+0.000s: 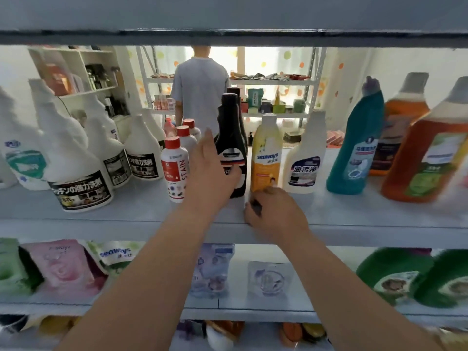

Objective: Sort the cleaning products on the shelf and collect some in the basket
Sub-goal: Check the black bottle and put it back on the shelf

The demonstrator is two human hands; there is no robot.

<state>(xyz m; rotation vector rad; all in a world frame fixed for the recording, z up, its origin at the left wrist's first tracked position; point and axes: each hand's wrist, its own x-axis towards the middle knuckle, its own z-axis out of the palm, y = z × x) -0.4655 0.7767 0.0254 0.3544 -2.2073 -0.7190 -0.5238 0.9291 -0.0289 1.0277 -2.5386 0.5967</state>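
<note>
My left hand reaches onto the middle shelf and grips the front black bottle, with the thumb across its label and the fingers along its left side. A second black bottle stands right behind it. My right hand rests at the shelf's front edge with its fingers curled, just below the yellow Seaways bottle. A dark patch shows between those fingers, and I cannot tell whether it is an object. No basket is in view.
Left of the black bottle stand red-capped white stain bottles and several white spray refills. To the right are a white degreaser bottle, a teal toilet cleaner and orange jugs. Refill pouches fill the lower shelf. A person stands beyond the shelf.
</note>
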